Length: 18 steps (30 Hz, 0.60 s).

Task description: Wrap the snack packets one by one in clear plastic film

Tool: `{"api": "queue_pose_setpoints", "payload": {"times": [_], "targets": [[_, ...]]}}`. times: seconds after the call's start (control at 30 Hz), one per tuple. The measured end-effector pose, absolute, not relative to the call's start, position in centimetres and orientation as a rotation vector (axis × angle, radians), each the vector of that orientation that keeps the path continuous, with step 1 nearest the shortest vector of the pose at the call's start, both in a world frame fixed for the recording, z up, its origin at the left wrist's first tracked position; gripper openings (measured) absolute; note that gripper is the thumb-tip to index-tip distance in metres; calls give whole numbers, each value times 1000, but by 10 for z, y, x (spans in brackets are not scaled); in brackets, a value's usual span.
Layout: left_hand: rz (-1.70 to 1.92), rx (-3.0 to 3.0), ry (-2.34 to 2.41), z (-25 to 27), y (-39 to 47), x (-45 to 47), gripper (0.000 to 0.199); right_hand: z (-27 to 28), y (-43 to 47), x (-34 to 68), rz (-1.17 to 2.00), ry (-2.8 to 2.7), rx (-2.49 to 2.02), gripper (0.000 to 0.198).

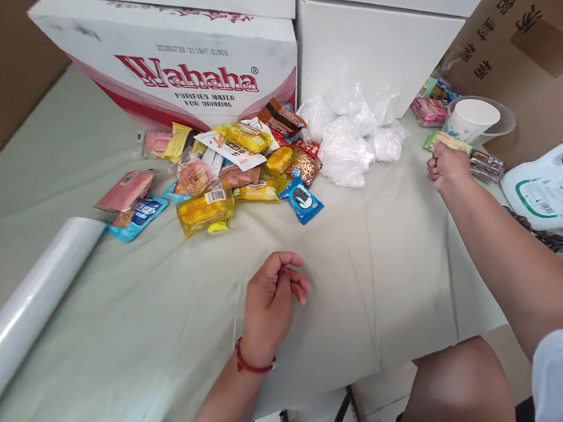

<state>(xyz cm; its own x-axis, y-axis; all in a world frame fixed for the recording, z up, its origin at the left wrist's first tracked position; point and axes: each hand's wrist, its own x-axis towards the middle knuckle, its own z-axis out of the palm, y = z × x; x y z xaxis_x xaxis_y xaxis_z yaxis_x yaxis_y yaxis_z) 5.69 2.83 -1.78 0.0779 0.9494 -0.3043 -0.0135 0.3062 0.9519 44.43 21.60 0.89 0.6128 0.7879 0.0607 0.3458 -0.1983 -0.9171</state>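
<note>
Over the cloth-covered table (330, 286), my left hand (271, 299) hangs with loosely bent fingers apart, holding nothing. A blue cookie packet (301, 200) is the snack closest to it, a little farther back. My right hand (448, 166) reaches out to the right side with its fingers curled closed. A green packet (448, 142) shows right behind its thumb, and a dark clear-wrapped packet (487, 166) lies beside the wrist. What the closed fingers hold, if anything, is hidden. Mixed wrapped snacks (206, 212) are heaped at the middle back, beside crumpled clear plastic bags (345, 150).
A Wahaha water carton (186, 66) and white boxes (365, 48) line the back. A plastic roll (34, 304) lies at the left. On the right are a paper cup (475, 117) in a clear bowl, a white jug (555, 185) and a brown carton (524, 78).
</note>
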Motion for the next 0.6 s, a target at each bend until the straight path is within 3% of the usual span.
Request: {"api": "queue_pose_setpoints", "payload": {"times": [0.2,0.33,0.43,0.6], "targets": [[1145,724,1265,-7,38,44,7,31,184,354,511,-1342,-1540,40],[1140,611,1264,-3,42,41,4,41,180,309,287,-1865,-1472,19],[1114,610,1242,-2,43,42,3,37,191,300,153,-2141,-1573,39],[1114,636,1192,0,42,43,4,45,199,308,61,-1909,-1710,13]]}}
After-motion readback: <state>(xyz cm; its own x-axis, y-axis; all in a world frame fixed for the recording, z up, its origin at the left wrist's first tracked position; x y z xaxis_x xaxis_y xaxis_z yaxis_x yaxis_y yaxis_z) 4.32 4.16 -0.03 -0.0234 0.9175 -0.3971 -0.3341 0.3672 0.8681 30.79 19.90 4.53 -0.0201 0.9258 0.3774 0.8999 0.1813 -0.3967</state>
